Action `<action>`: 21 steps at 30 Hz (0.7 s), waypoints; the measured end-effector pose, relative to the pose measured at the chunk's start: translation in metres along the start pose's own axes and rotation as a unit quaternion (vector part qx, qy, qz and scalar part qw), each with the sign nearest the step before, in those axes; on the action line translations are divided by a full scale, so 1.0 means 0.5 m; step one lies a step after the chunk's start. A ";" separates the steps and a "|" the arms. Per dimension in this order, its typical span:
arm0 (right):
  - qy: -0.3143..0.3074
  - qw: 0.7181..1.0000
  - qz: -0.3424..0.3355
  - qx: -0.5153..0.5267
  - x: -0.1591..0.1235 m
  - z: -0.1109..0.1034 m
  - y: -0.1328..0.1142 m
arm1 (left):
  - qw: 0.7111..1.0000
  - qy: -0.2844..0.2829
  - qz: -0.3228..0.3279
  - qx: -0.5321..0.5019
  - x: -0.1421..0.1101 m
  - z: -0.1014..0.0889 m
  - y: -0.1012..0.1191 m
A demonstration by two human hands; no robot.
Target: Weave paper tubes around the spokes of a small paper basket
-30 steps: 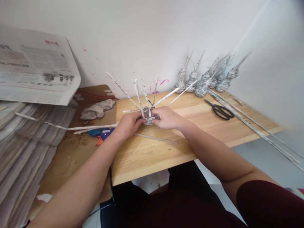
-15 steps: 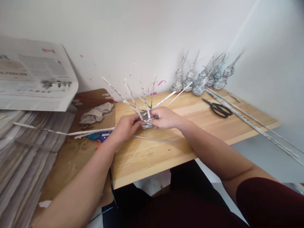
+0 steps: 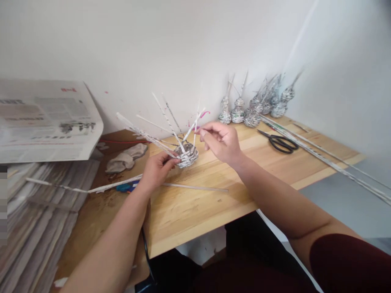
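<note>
A small round basket (image 3: 188, 158), woven from rolled newspaper strips, stands on the wooden table with several upright paper spokes fanning out from it. My left hand (image 3: 157, 169) is closed on the basket's left side, thumb outside the wall and fingers partly hidden behind it. Over the basket's right side, my right hand (image 3: 222, 143) pinches a rolled paper strip (image 3: 194, 139) between thumb and forefinger. From behind my left wrist, a long paper tube (image 3: 114, 184) runs out to the left.
Black scissors (image 3: 282, 143) and long paper tubes (image 3: 324, 158) lie to the right. Several woven gourd shapes (image 3: 252, 116) line the wall. At left are a blue glue gun (image 3: 124, 187), a grey glove (image 3: 125, 159), stacked paper (image 3: 39, 228) and a newspaper (image 3: 49, 122). A clear stick (image 3: 198, 187) lies in front.
My right hand has lifted off the basket rim and moved up and right, now pinching a strip. The basket has turned and tilted slightly in my left hand. The camera view has shifted.
</note>
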State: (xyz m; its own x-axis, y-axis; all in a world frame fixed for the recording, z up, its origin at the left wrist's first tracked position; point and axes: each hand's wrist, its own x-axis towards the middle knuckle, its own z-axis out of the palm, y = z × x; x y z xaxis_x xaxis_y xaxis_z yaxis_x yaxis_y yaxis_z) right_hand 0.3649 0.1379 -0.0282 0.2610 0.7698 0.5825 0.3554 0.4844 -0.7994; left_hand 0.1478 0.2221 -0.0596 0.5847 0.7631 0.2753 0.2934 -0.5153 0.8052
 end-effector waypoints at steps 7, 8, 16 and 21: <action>-0.181 0.972 -0.004 -0.148 -0.003 0.012 0.023 | 1.000 -0.022 0.013 0.000 -0.001 0.003 -0.007; -0.200 0.966 -0.008 -0.163 -0.005 0.014 0.023 | 1.000 -0.026 0.014 0.006 -0.003 0.004 -0.006; -0.225 0.960 0.082 -0.148 -0.018 0.031 0.018 | 0.998 -0.049 0.009 0.032 -0.009 0.018 0.003; -0.220 0.964 0.068 -0.136 -0.017 0.033 0.027 | 0.998 -0.051 0.008 0.048 -0.009 0.018 0.003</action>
State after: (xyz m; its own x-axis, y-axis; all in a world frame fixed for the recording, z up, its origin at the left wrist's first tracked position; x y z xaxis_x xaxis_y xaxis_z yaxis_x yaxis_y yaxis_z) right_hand 0.3525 0.1450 -0.0463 -0.0624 0.9489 0.3094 0.5825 0.2864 -0.7607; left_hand 0.1522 0.2143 -0.0641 0.6623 0.7133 0.2293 0.3509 -0.5657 0.7463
